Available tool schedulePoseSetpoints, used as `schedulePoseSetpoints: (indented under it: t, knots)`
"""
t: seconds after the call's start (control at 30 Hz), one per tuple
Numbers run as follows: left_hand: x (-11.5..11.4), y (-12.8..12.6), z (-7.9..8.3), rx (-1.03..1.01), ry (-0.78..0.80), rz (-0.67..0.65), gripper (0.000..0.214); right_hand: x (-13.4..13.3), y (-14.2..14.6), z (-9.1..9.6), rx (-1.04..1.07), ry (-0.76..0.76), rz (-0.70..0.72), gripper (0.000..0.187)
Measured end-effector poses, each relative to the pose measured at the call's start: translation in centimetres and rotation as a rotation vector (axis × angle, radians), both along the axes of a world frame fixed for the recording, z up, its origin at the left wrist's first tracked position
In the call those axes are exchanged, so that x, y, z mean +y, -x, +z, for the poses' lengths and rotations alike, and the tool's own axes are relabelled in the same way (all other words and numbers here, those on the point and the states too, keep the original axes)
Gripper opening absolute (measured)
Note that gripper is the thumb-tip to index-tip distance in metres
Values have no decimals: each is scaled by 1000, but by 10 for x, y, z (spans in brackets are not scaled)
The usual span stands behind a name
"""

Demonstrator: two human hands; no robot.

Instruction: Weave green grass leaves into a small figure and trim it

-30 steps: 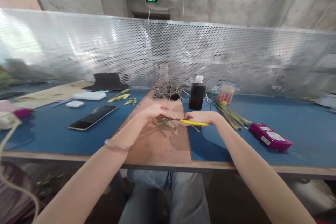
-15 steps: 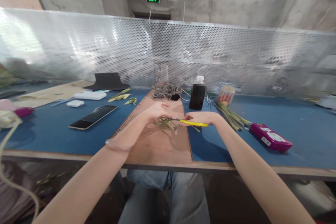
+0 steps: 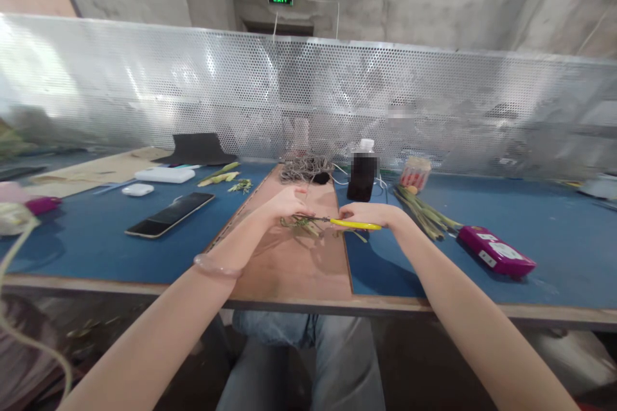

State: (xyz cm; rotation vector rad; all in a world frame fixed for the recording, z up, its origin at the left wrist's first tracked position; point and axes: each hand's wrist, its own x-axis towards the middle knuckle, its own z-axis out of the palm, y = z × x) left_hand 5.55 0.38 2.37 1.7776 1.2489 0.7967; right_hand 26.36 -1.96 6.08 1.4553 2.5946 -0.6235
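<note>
My left hand (image 3: pixel 284 203) is closed over a small bunch of green plant stems (image 3: pixel 301 225) above the brown board (image 3: pixel 294 263) in the middle of the table. My right hand (image 3: pixel 367 213) grips yellow-handled scissors (image 3: pixel 354 224) whose blades point left into the stems. Both hands hover a little above the board, close together. A clear bangle (image 3: pixel 216 266) sits on my left wrist.
A dark bottle (image 3: pixel 361 173) and a tangle of twine (image 3: pixel 304 168) stand behind my hands. Long green stalks (image 3: pixel 424 213) and a magenta box (image 3: pixel 495 250) lie on the right. A phone (image 3: pixel 169 214), white earbud case (image 3: pixel 137 189) and white box (image 3: pixel 164 174) lie on the left. A perforated metal screen (image 3: pixel 434 103) backs the table.
Both hands with the stems and scissors have lifted slightly and drifted a little away from me; otherwise the scene is the same.
</note>
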Motion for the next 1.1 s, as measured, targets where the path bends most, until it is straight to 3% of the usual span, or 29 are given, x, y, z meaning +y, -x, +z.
schedulePoseSetpoints:
  t: [0.33, 0.67, 1.1]
  knots:
    - [-3, 0, 2, 103, -35, 65, 40, 2, 0, -3, 7, 1, -12, 54]
    - [-1, 2, 3, 255, -161, 99, 43, 9, 0, -5, 6, -24, 38, 54]
    - [-4, 1, 4, 253, -178, 84, 43, 7, 1, -6, -67, -73, 54, 46]
